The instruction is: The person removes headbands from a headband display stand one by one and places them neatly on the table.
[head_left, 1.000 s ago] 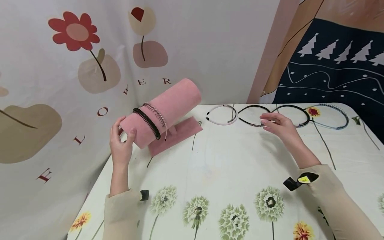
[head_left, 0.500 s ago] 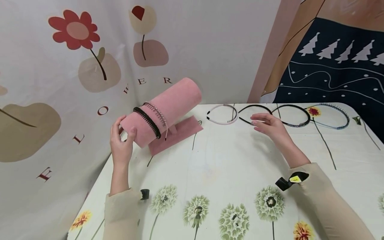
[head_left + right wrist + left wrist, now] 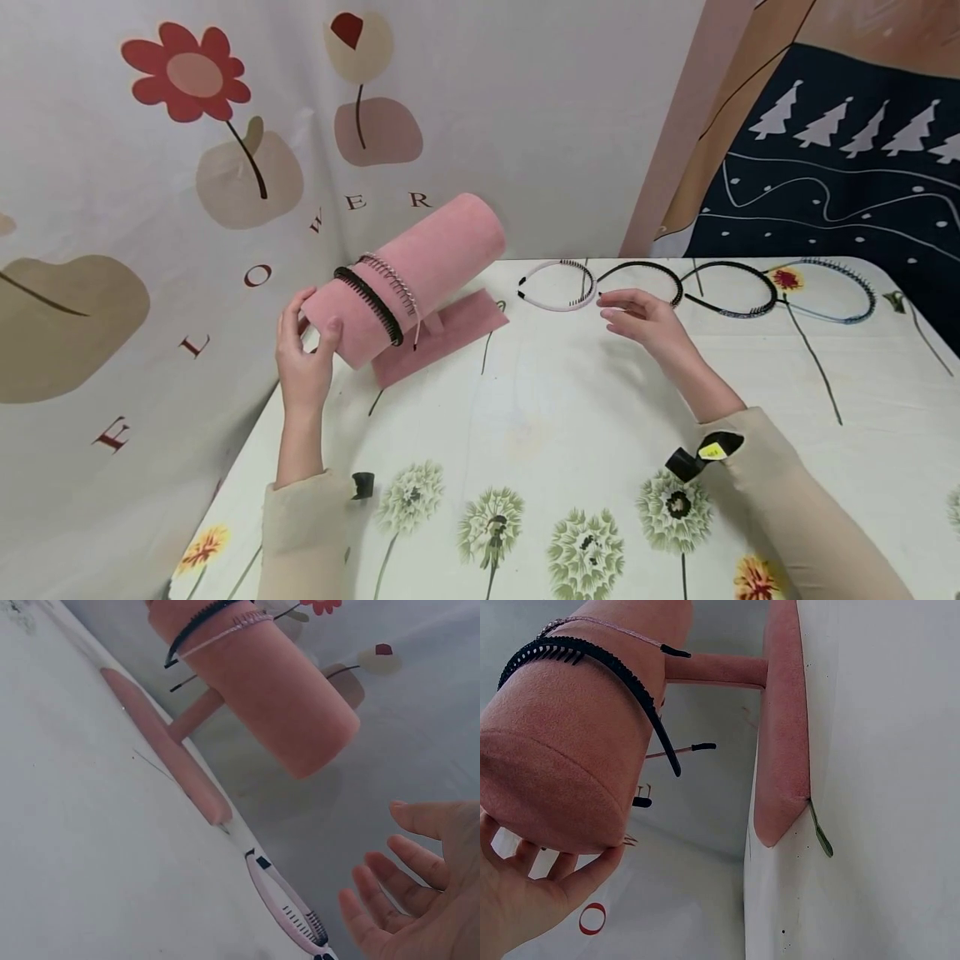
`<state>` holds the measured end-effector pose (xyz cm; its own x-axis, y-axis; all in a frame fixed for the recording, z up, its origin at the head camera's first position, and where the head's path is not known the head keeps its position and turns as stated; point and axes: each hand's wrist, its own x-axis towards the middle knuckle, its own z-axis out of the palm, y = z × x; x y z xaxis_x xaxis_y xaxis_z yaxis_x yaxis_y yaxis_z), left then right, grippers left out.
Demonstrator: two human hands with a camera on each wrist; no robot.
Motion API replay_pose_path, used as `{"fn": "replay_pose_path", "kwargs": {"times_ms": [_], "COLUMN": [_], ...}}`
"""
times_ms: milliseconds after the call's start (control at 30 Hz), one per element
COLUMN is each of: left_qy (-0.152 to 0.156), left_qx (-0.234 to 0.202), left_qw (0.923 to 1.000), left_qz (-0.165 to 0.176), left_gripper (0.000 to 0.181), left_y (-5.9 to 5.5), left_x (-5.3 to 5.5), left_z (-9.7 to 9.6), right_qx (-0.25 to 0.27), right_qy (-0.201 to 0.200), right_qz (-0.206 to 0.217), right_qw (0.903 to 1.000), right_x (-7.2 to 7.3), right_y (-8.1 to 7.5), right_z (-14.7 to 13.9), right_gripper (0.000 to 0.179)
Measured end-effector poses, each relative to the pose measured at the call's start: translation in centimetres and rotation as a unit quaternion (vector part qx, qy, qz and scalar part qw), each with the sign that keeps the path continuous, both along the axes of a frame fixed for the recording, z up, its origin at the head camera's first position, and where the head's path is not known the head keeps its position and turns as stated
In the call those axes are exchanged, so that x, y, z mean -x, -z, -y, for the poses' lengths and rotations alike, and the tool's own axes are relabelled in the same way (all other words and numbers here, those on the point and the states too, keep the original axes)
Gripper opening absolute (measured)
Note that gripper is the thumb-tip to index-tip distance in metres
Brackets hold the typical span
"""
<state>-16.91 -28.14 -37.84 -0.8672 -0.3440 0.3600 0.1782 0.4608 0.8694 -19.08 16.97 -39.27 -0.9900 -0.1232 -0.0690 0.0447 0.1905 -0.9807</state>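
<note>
A pink padded headband display stand (image 3: 450, 237), a thick roll on a flat base, stands at the left of the table. My left hand (image 3: 306, 367) grips the roll's near end, thumb on one side and fingers on the other. Around the roll sit a black toothed headband (image 3: 367, 304) and, farther along, a thin pink headband (image 3: 622, 630). My right hand (image 3: 648, 323) is over the table with fingers loosely bent and nothing in them. Just behind it lies a black headband (image 3: 652, 265); left of that, a pale pink headband (image 3: 588, 283).
Farther right along the back edge lie another black headband (image 3: 750, 314) and a blue one (image 3: 862, 287). A floral cloth (image 3: 570, 433) covers the table. Printed curtain (image 3: 525, 125) hangs close behind the stand and down the left side.
My right hand has moved left along the row, from in front of the second black headband to the near side of the first. My left hand and the stand stay put.
</note>
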Motion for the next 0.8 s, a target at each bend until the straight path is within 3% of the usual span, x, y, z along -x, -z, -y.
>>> {"fn": "replay_pose_path", "kwargs": {"times_ms": [267, 800], "left_qy": [0.002, 0.005], "left_qx": [-0.002, -0.004], "left_qw": [1.0, 1.0], "left_qz": [0.002, 0.005], "left_gripper": [0.053, 0.052], "left_y": [-0.1, 0.0], "left_x": [-0.2, -0.1], "left_z": [-0.1, 0.0], "right_qx": [0.023, 0.04], "right_qy": [-0.019, -0.047], "right_qz": [-0.007, -0.03], "right_qw": [0.9995, 0.9977], "right_x": [0.2, 0.5], "right_y": [0.4, -0.3], "right_z": [1.6, 5.1], "right_gripper": [0.045, 0.041]}}
